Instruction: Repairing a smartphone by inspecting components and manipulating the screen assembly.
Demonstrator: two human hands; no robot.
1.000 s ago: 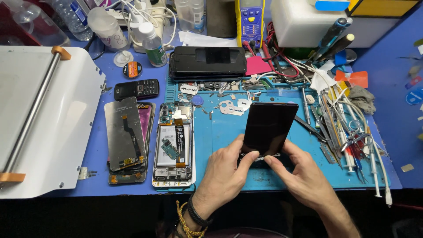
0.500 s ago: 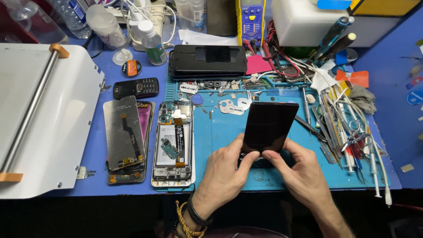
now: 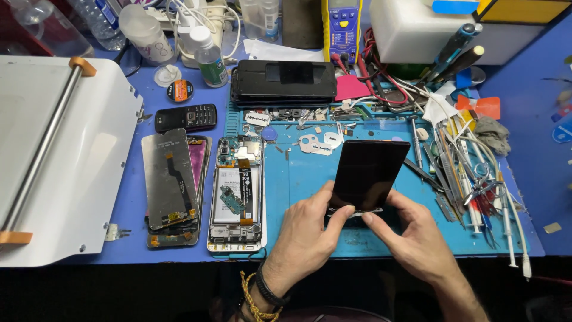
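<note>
Nearest me, my left hand (image 3: 307, 238) and right hand (image 3: 411, 238) meet over the teal work mat (image 3: 298, 179), each pinching the bottom edge of a black phone screen panel (image 3: 368, 174) between thumb and fingers. The panel is tilted up off the mat, glass dark, with a thin ragged strip along its lower edge at my fingertips. Braided cord and dark band on the left wrist. Just left of the left hand, an opened phone (image 3: 236, 194) lies flat, battery and boards showing. Beside that, a stack of loose display panels (image 3: 173, 182), backs up, on the blue table (image 3: 536, 155). Far left, a white machine with a metal roller bar (image 3: 53, 155). Right of the panel, a crowded pile of tweezers, screwdrivers and syringes (image 3: 471, 173). Farther back, small metal shields (image 3: 319, 143) on the mat, a small black keypad phone (image 3: 186, 117), a stack of dark phones (image 3: 283, 82), clear bottles (image 3: 179, 42) and a yellow multimeter (image 3: 341, 27).
</note>
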